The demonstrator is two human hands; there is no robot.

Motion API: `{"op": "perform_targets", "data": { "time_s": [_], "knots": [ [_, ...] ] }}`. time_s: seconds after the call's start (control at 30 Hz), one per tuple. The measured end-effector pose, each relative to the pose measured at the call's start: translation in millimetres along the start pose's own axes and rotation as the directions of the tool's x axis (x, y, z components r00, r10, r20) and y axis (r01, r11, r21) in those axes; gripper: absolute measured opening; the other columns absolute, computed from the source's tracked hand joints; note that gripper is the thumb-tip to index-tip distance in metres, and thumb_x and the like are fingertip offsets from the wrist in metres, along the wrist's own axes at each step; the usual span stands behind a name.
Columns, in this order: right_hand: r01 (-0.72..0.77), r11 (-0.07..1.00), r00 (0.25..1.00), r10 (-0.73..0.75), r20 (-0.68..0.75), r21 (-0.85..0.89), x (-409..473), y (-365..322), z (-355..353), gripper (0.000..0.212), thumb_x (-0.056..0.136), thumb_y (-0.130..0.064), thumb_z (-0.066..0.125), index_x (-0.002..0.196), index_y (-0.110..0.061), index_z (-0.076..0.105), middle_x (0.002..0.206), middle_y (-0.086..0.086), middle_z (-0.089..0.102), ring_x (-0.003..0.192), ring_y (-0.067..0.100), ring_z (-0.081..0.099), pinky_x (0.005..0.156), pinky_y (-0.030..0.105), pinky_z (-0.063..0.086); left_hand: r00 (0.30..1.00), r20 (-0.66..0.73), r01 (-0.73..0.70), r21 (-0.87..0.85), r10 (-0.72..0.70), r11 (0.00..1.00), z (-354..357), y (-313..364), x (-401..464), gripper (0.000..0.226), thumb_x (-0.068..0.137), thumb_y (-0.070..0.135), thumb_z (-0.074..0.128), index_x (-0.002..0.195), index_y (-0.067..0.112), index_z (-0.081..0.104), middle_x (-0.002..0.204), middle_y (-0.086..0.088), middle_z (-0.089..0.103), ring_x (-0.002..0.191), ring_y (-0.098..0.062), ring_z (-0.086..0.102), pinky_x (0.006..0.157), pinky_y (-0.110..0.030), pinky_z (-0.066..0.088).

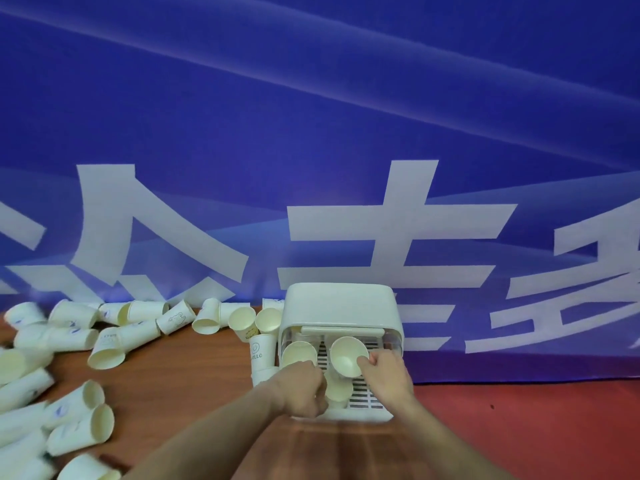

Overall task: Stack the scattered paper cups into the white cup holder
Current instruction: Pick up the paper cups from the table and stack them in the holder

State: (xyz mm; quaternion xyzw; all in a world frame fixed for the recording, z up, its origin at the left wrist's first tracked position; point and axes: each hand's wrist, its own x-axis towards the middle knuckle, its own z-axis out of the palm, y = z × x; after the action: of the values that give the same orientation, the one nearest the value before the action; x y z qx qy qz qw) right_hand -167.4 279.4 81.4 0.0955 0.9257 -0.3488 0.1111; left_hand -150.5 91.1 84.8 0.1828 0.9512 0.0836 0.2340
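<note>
The white cup holder [341, 306] stands on the wooden table, its front open and a slotted tray [363, 398] pulled out. My right hand [389, 374] pinches the rim of a cream paper cup [346, 355] tilted over the tray. My left hand [303, 388] is curled at the tray's left side, against another cup [299, 351] and one lower cup [339, 389]; its fingers are hidden, so its grip is unclear. Several loose paper cups [107, 346] lie scattered to the left.
Upright cups, one marked HELLO [260, 351], stand against the holder's left side. More cups [81, 426] lie near the table's front left. A blue banner [311, 133] hangs close behind. Red cloth [536, 427] covers the table to the right.
</note>
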Motion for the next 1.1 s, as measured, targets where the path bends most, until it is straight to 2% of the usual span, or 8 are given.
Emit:
{"op": "perform_targets", "data": {
  "time_s": [0.1,0.3,0.47,0.6,0.7,0.8,0.97,1.1],
  "knots": [
    [-0.016,0.998,0.999,0.019,0.041,-0.053,0.6,-1.1,10.8,0.029,0.083,-0.032,0.051,0.061,-0.017,0.039,0.061,-0.002,0.050,0.058,0.020,0.048,0.054,0.030,0.037,0.999,0.032,0.036,-0.030,-0.035,0.999,3.3,-15.6,-11.1,0.023,0.079,0.034,0.056,0.079,0.015,0.069,0.083,-0.006,0.071,0.080,-0.026,0.064,0.073,-0.032,0.054],
    [-0.066,0.992,0.995,0.074,0.071,-0.103,5.5,6.2,27.0,0.029,0.086,-0.031,0.051,0.062,-0.017,0.043,0.065,-0.001,0.054,0.063,0.019,0.051,0.054,0.026,0.034,0.992,0.101,0.075,0.038,-0.079,0.996,18.7,-42.2,-33.1,0.033,0.083,0.048,0.060,0.087,0.018,0.071,0.093,-0.006,0.071,0.086,-0.028,0.065,0.073,-0.028,0.048],
    [-0.122,0.983,0.979,0.142,0.144,-0.136,9.3,16.6,49.2,0.032,0.087,-0.035,0.050,0.062,-0.015,0.050,0.072,0.001,0.060,0.073,0.023,0.059,0.058,0.027,0.040,0.980,0.132,0.142,0.053,-0.148,0.988,35.3,-58.7,-49.4,0.028,0.078,0.044,0.054,0.074,0.017,0.061,0.084,-0.004,0.071,0.078,-0.029,0.064,0.065,-0.027,0.045],
    [-0.140,0.971,0.976,0.168,0.140,-0.193,8.5,16.5,56.1,0.038,0.089,-0.047,0.047,0.075,-0.016,0.063,0.082,0.001,0.063,0.078,0.023,0.060,0.064,0.028,0.043,0.970,0.153,0.180,0.077,-0.190,0.981,36.9,-72.1,-60.8,0.023,0.079,0.041,0.055,0.074,0.019,0.062,0.086,-0.005,0.071,0.082,-0.030,0.065,0.065,-0.027,0.043],
    [-0.154,0.957,0.978,0.184,0.102,-0.247,5.8,11.1,54.7,0.040,0.089,-0.052,0.043,0.082,-0.018,0.064,0.088,0.002,0.063,0.081,0.023,0.060,0.069,0.029,0.045,0.965,0.155,0.205,0.069,-0.213,0.976,33.2,-84.0,-68.1,0.026,0.080,0.043,0.056,0.069,0.019,0.056,0.070,0.002,0.062,0.073,-0.027,0.061,0.062,-0.026,0.042],
    [-0.087,0.956,0.985,0.124,0.117,-0.280,6.0,-2.4,50.6,0.036,0.087,-0.048,0.045,0.071,-0.019,0.058,0.081,0.000,0.064,0.079,0.021,0.063,0.069,0.028,0.049,0.963,0.156,0.209,0.072,-0.218,0.975,22.8,-93.8,-72.0,0.026,0.078,0.044,0.055,0.078,0.020,0.064,0.077,0.003,0.065,0.078,-0.023,0.065,0.063,-0.027,0.045],
    [0.101,0.943,0.991,-0.066,0.119,-0.317,-1.8,-60.1,41.5,0.037,0.086,-0.043,0.047,0.058,-0.018,0.046,0.065,-0.003,0.053,0.066,0.023,0.057,0.056,0.028,0.039,0.958,0.105,0.260,0.073,-0.267,0.963,-15.3,-112.2,-77.7,0.027,0.082,0.050,0.057,0.083,0.024,0.064,0.090,0.002,0.070,0.083,-0.020,0.066,0.073,-0.032,0.054],
    [0.274,0.874,0.961,-0.262,0.086,-0.402,-24.3,-113.1,40.7,0.038,0.085,-0.038,0.047,0.055,-0.015,0.037,0.060,-0.001,0.043,0.067,0.027,0.045,0.059,0.031,0.035,0.955,-0.044,0.297,0.099,-0.294,0.950,-49.9,-128.0,-87.6,0.024,0.086,0.048,0.056,0.084,0.025,0.062,0.093,0.001,0.067,0.086,-0.020,0.062,0.068,-0.027,0.042]
  ]
}}
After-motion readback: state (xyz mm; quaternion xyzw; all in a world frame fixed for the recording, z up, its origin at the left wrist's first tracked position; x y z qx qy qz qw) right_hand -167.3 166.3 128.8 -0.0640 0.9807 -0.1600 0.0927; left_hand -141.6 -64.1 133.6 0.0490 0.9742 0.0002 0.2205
